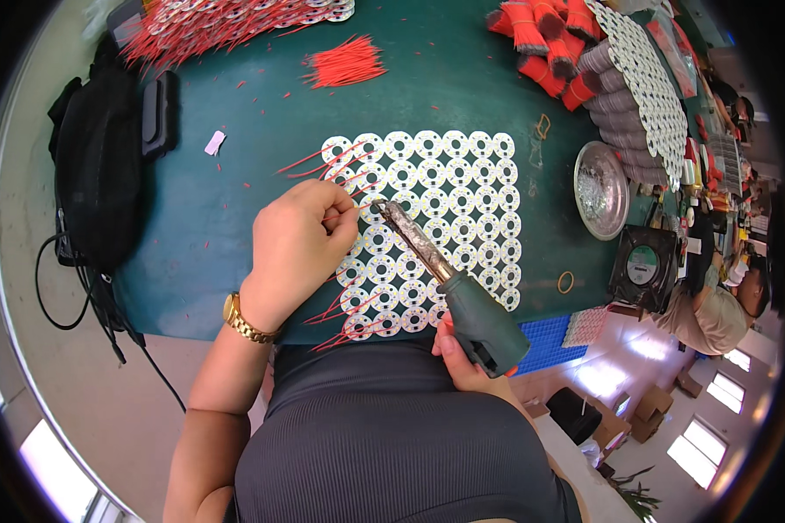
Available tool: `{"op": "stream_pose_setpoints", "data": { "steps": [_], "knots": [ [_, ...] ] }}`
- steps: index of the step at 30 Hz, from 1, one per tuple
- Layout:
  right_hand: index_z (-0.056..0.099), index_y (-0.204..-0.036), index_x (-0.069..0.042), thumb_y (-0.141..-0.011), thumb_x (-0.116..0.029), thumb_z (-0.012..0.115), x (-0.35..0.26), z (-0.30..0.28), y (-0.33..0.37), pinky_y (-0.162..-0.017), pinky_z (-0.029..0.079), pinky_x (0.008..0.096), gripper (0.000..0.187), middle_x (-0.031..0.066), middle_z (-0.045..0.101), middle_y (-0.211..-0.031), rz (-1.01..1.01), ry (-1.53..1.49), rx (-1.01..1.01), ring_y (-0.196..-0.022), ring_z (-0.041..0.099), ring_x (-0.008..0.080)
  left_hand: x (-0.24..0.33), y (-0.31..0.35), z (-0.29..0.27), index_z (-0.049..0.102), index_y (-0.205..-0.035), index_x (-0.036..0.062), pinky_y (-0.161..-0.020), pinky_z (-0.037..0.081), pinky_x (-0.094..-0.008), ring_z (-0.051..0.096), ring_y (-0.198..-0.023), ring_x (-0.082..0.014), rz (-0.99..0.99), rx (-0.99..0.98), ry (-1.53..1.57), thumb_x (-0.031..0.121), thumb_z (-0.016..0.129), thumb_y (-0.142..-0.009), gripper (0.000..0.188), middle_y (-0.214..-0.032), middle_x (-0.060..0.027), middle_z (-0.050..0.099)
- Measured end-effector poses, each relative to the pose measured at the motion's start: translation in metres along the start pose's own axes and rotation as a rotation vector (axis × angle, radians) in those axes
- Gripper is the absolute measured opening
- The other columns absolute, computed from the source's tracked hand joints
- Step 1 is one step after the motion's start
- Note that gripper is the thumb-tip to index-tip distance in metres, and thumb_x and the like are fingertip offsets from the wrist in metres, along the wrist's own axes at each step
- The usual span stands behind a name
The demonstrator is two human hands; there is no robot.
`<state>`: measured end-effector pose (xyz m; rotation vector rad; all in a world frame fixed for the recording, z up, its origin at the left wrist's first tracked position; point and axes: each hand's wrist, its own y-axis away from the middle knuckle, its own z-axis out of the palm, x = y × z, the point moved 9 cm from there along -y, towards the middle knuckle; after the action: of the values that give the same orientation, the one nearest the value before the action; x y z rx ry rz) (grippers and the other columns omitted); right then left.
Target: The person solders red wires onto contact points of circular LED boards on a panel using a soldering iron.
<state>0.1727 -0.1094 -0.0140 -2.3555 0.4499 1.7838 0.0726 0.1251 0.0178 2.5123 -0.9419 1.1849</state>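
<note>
Pinching red wire (pixel 366 206) in left hand (pixel 301 228), just left of frame center, thumb pressed against curled fingers. Wearing gold-coloured watch (pixel 255 321) on same wrist. Gripping soldering iron (pixel 484 321) in right hand (pixel 459 359), lower center-right; only part of grip visible, rest hidden under dark green handle. Pointing iron tip up-left, right by wire end, over left part of LED board sheet (pixel 446 232); can't tell if touching. Lying flat at frame center, on green table (pixel 227 200): same sheet, white round boards in rows, more red wires sticking out along left edge.

Around: at upper center, loose pile of red wires (pixel 347 63); at upper left, stacked boards with red wires (pixel 235 26); at left, black bag (pixel 100 174) with dark case (pixel 154 113) beside. At upper right, red wire bundles (pixel 523 26) next to stacked white sheets (pixel 645 87). At right, metal bowl (pixel 579 193) with clear bits inside, fan (pixel 643 264) below, rubber band (pixel 566 281) nearby. At far right, seated co-worker (pixel 706 318).
</note>
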Motion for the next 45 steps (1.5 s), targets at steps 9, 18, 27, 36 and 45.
{"op": "stream_pose_setpoints", "data": {
  "steps": [9,18,27,36,45],
  "knots": [
    [0.059,-0.11,-0.002,-0.087,-0.008,0.064,-0.005,-0.003,0.0,-0.067,0.049,0.0329,0.025,0.0075,0.063,-0.082,0.066,0.062,0.057,-0.072,0.06,0.0191,-0.001,0.001,0.001,0.065,-0.076,0.003,-0.051,0.043,-0.0269,0.053,-0.052,-0.0123,0.0,0.012,-0.019,0.005,0.074,-0.076,0.009,-0.067,-0.0042,0.059],
    [0.062,-0.1,0.0,-0.088,-0.009,0.062,-0.003,-0.004,-0.003,-0.067,0.049,0.0328,0.015,0.0071,0.062,-0.078,0.209,-0.195,0.099,-0.07,0.06,0.0182,-0.002,-0.001,0.002,0.065,-0.076,0.0034,-0.052,0.044,-0.0269,0.055,-0.053,-0.0123,0.003,0.01,-0.025,0.006,0.073,-0.076,0.008,-0.068,-0.0043,0.06],
    [0.057,-0.117,0.0,-0.091,-0.003,0.061,0.001,-0.003,0.002,-0.063,0.05,0.0277,0.026,0.0064,0.062,-0.085,0.124,-0.359,0.198,-0.069,0.06,0.0127,0.005,-0.006,-0.005,0.063,-0.073,0.0041,-0.059,0.051,-0.0429,0.064,-0.064,-0.0328,-0.029,-0.188,-0.106,0.011,0.064,-0.078,0.009,-0.07,-0.0133,0.064],
    [0.054,-0.123,0.0,-0.091,-0.002,0.063,-0.004,-0.002,0.001,-0.066,0.051,0.0272,0.032,0.0076,0.063,-0.092,0.159,-0.43,0.175,-0.074,0.062,0.0129,0.012,-0.13,-0.023,0.064,-0.093,0.0063,-0.078,0.047,-0.0419,0.055,-0.099,-0.0325,0.211,0.265,-0.567,0.016,0.069,-0.084,0.014,-0.103,-0.0119,0.057],
    [0.044,-0.134,-0.007,-0.089,-0.012,0.061,0.012,-0.001,0.005,-0.061,0.046,0.0259,0.049,0.0081,0.058,-0.087,-0.053,-0.205,-0.049,-0.076,0.058,0.0147,0.017,-0.139,-0.016,0.067,-0.081,0.0099,-0.075,0.045,-0.0425,0.059,-0.087,-0.0284,0.307,0.26,-0.545,0.022,0.073,-0.08,0.013,-0.084,-0.0062,0.063]
  ]
}}
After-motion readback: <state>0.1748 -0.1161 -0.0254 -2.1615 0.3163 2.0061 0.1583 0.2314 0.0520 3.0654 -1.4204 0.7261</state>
